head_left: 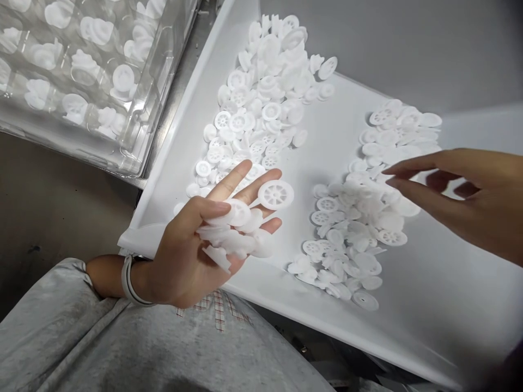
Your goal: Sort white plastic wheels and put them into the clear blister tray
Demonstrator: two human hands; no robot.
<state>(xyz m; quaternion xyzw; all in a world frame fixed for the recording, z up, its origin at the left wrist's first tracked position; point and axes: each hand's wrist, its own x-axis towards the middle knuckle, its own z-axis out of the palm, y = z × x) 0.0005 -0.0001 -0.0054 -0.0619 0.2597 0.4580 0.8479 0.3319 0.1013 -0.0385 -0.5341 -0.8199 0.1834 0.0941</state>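
Left hand loaded with white plastic pieces over a white bin.
Left hand (183, 267), palm up, cradles the white plastic pieces (237, 234), thumb pressed on them, and hides part of the left heap (261, 103). Right hand (482, 198) is above the right heap (363, 218), thumb and fingertip nearly meeting; whether anything is pinched cannot be told. The wall of the white bin (327, 128) stands between both heaps and a filled clear compartment tray (77, 142).

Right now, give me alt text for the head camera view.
The left hand holds white wheels and other white pieces over a white bin with two heaps of similar pieces. The right hand hovers by one heap. Upper left: a clear tray.
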